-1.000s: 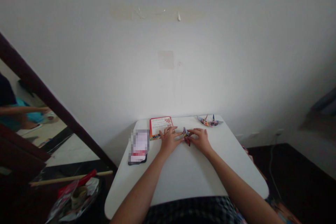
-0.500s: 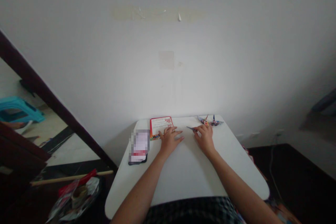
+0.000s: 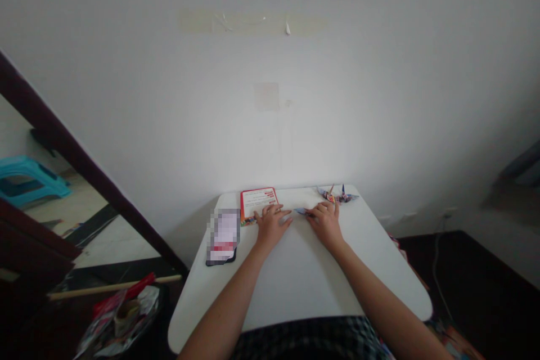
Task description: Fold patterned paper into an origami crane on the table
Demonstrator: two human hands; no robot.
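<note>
Between the thumb and fingers of my right hand (image 3: 327, 224) is a small bluish piece of folded paper (image 3: 300, 211), its pointed end toward the left. My left hand (image 3: 271, 226) has its fingers spread, lying over the lower right part of a red-edged printed booklet (image 3: 258, 199); its index fingertip is close to the paper's tip, and I cannot tell whether they touch. Just beyond my right hand sit two folded paper cranes (image 3: 346, 197) in patterned paper, side by side near the wall.
The white table (image 3: 304, 292) stands against a pale wall. A phone (image 3: 225, 236), its screen blurred, lies at the table's left. On the floor to the left are a lined bin (image 3: 126, 320) and a wooden stick (image 3: 76, 293). A mirror shows a blue stool (image 3: 34, 180).
My right hand has shifted slightly left with the folded paper, which now shows a broader face. My left fingers stay spread, the index finger nearer the paper.
</note>
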